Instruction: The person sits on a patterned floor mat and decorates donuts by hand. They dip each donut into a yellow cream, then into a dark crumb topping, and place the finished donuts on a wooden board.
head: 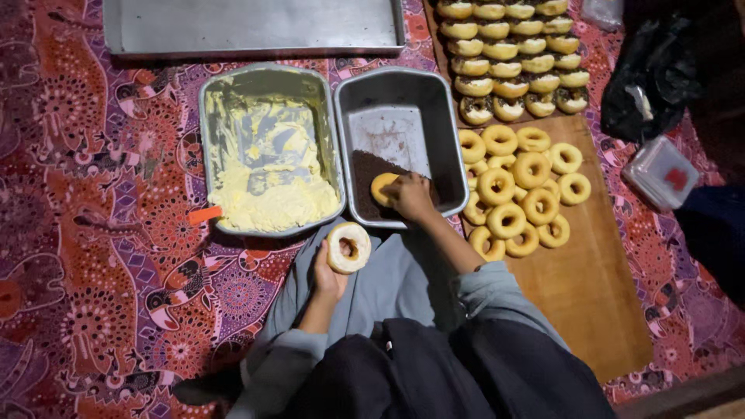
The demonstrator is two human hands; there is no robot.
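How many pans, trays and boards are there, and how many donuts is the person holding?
Pans: 2
Tray: 1
Board: 1
Held donuts: 2
Total: 6

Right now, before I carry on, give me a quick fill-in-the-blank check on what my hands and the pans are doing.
1. The left hand holds a cream-coated ____.
2. The right hand presses a doughnut into the dark sprinkles in the ____ of the two pans side by side.
3. The other pan holds pale yellow ____.
4. The plain doughnuts are piled on a wooden ____.

Missing words: doughnut; right; cream; board
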